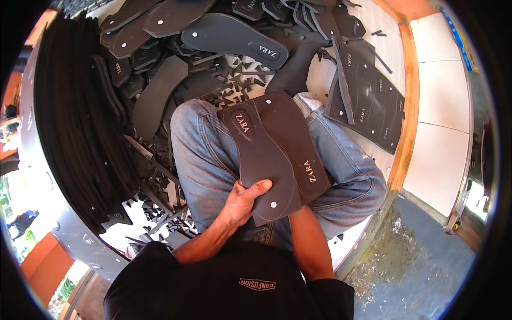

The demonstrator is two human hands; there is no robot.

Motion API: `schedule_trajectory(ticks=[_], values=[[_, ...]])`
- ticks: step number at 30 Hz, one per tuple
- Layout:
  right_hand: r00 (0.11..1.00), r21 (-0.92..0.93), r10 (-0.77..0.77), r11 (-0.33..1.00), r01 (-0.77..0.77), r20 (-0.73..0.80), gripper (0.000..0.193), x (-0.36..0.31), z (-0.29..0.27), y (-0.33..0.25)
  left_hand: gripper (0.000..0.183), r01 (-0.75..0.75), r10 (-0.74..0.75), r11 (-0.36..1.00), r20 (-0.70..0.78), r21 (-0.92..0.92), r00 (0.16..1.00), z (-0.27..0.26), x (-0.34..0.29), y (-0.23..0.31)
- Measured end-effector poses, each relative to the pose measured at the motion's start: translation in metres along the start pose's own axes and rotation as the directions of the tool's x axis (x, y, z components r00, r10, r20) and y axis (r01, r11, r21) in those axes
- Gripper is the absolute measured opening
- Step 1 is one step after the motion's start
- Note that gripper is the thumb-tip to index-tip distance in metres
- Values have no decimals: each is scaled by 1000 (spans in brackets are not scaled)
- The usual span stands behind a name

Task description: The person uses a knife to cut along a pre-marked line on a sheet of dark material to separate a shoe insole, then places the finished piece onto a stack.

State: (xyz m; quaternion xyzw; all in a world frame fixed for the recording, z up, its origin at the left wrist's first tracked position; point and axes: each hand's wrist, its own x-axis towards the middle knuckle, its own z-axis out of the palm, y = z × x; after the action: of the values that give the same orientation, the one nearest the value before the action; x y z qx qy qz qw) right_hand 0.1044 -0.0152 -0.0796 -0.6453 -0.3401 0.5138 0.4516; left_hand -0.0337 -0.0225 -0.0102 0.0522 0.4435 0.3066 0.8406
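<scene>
A dark foam sheet (277, 160), marked with the outlines of two shoe soles side by side, lies tilted over my lap. My left hand (242, 201) grips its near left edge, thumb pressed on top and fingers hidden below. The right wrist (303, 216) passes beneath the near edge of the same sheet, so the fingers of my right hand are out of sight. Each outline bears pale lettering, and small white dots mark the sheet. My crossed legs in blue jeans (197, 144) are under it.
A tall stack of dark foam sheets (74, 117) stands at the left. Ahead lie piled cut soles (234, 40) and small black scraps (240, 80). More marked sheets (368, 98) rest at the right, beside an orange-brown edge (408, 106) and white tiles (440, 138).
</scene>
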Motion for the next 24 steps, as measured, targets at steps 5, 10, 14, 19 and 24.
schedule_trajectory(ticks=[5,10,14,19,24], values=[[993,-164,3,986,16,116,32,45,26,-26,32,103,-105,992,16,74,994,-2,-20,17],[968,-114,142,986,-120,206,31,73,45,-55,35,4,-25,961,73,275,997,-30,-49,44],[926,591,275,713,-378,260,48,44,42,-96,39,42,-157,886,214,461,964,-59,-64,74],[974,409,148,889,-207,170,33,3,-35,-118,46,-81,-210,800,404,594,890,-63,-47,93],[957,383,211,916,-122,-199,15,-56,-99,-99,67,83,157,922,563,-378,811,-78,1,84]])
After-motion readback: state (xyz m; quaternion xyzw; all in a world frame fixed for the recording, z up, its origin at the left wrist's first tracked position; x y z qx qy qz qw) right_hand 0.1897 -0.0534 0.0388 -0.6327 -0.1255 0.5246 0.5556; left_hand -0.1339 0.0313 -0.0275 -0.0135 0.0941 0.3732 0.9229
